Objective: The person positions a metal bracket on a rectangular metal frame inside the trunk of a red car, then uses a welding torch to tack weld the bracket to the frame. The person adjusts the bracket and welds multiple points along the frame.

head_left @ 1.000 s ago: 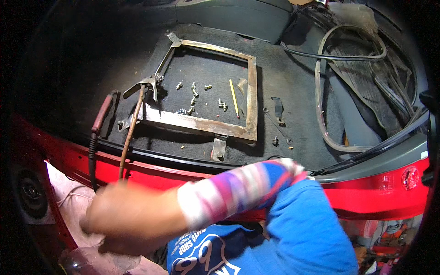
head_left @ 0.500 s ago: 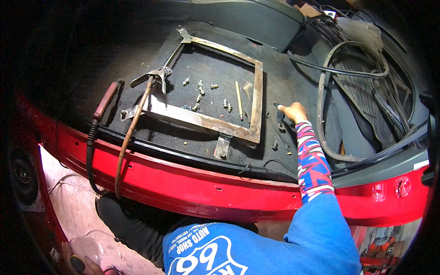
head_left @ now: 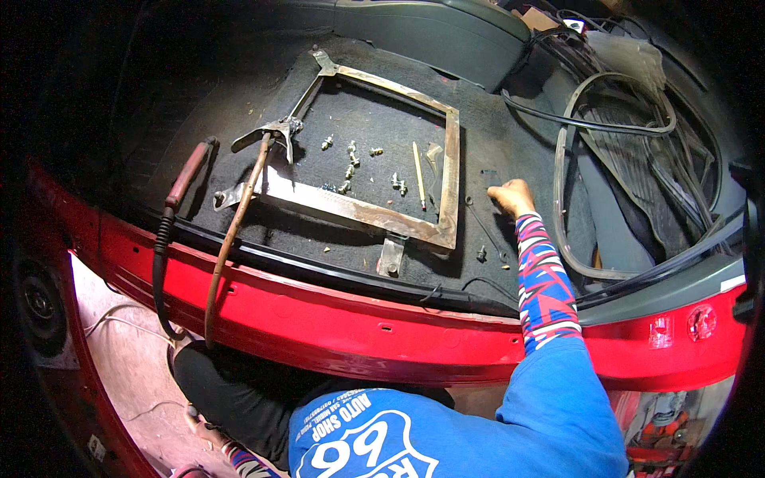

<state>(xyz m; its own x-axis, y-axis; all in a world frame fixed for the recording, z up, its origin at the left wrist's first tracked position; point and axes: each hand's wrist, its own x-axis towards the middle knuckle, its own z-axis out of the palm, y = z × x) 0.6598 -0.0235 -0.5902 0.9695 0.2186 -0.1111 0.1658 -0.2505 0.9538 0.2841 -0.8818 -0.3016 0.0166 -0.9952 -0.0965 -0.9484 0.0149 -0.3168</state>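
Observation:
My right hand (head_left: 511, 197) is closed just above the carpet, right of a rectangular metal frame (head_left: 451, 171). Whatever its fingers hold, if anything, is hidden. A double-ended wrench (head_left: 484, 227) lies beside it, with a small bolt (head_left: 481, 253) nearer me. My left hand (head_left: 205, 431) is low at the left, beside my dark trouser leg; its fingers are too unclear to read. Inside the frame lie several bolts (head_left: 351, 165) and a pale yellow pencil-like stick (head_left: 419, 175). A metal clamp (head_left: 275, 135) on a brown cable sits at the frame's left bar.
A red-handled tool (head_left: 191, 171) with a black cable lies left of the frame. The red car body sill (head_left: 382, 325) runs between me and the carpet. Looped rubber seals (head_left: 562, 183) are piled at the right. A grey plastic panel (head_left: 430, 36) stands at the back.
My right hand has closed up, and the black piece seen beside it no longer shows. My left hand has moved up and right, away from a clear rounded thing that is now out of view.

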